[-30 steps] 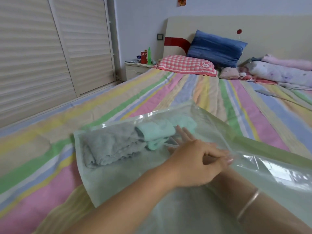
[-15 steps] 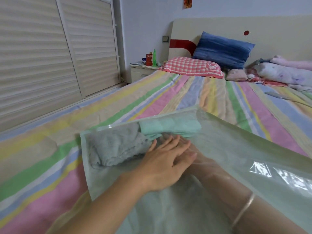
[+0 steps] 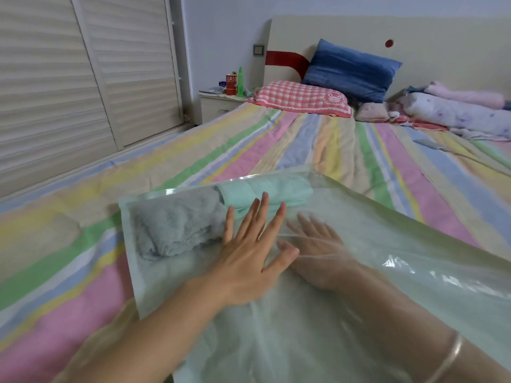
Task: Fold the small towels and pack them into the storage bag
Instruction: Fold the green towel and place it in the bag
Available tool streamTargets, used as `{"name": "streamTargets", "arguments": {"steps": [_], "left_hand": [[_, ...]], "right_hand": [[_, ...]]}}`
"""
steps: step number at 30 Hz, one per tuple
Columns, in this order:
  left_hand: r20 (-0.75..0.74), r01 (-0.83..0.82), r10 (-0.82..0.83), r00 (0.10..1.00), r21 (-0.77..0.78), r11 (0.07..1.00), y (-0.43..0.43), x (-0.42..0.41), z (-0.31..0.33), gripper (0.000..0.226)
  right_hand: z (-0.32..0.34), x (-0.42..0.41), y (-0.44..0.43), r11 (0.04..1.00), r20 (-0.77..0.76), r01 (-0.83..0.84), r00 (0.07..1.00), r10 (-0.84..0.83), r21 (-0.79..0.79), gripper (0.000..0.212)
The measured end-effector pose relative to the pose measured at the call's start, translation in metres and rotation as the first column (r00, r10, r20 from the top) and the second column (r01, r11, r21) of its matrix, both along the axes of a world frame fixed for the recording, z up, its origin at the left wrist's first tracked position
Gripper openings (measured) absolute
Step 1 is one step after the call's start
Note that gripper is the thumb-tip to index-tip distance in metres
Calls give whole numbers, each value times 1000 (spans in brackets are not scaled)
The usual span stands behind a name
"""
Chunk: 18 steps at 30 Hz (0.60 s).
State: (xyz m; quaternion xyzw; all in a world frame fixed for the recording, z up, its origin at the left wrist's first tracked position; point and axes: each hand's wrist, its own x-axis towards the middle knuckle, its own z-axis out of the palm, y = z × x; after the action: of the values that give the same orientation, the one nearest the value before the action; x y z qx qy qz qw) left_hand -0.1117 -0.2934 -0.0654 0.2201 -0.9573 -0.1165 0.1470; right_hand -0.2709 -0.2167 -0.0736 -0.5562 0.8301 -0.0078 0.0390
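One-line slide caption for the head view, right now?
Left hand flat on the storage bag, right hand inside it near the grey towel and mint towel.

Striped bed [image 3: 318,145], beige headboard [image 3: 442,48] at far end; louvered wardrobe doors [image 3: 83,78] left of bed, nightstand [image 3: 215,105] beside headboard.

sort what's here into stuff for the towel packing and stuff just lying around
For the job: storage bag, grey towel, mint towel, left hand, right hand.
Lying about: blue pillow, checked pillow, red can, green bottle, rolled bedding.
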Motion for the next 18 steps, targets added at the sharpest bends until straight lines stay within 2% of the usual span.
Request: {"name": "streamTargets", "arguments": {"steps": [2,3,5,6,8,10,13,16,18], "left_hand": [[-35,47,-47,998,11,999,7,5,5,82],[-30,65,-64,997,18,998,13,6,9,82],[33,119,-120,992,20,993,31,6,18,83],[76,156,-158,985,28,987,44,5,23,82],[152,232,-240,959,66,970,80,1,33,80],[157,307,-318,935,94,947,124,-5,40,80],[63,402,-415,908,153,903,197,-16,47,78],[-8,476,-483,876,187,859,269,-31,50,76],[-8,508,-514,858,173,844,315,-40,52,69]], "right_hand": [[10,6,31,1000,4,-24,1000,24,14,71],[16,13,53,999,-4,-31,1000,31,-30,80],[24,27,102,999,2,-39,999,39,-17,96],[28,34,125,999,29,-32,999,32,9,97],[31,44,170,1000,56,-14,998,13,19,91],[33,54,216,999,84,22,996,-25,34,88],[26,60,282,998,-71,67,995,-68,-4,76],[22,52,350,987,-31,127,991,-131,-103,64],[36,53,392,976,61,159,987,-151,-149,51]]}}
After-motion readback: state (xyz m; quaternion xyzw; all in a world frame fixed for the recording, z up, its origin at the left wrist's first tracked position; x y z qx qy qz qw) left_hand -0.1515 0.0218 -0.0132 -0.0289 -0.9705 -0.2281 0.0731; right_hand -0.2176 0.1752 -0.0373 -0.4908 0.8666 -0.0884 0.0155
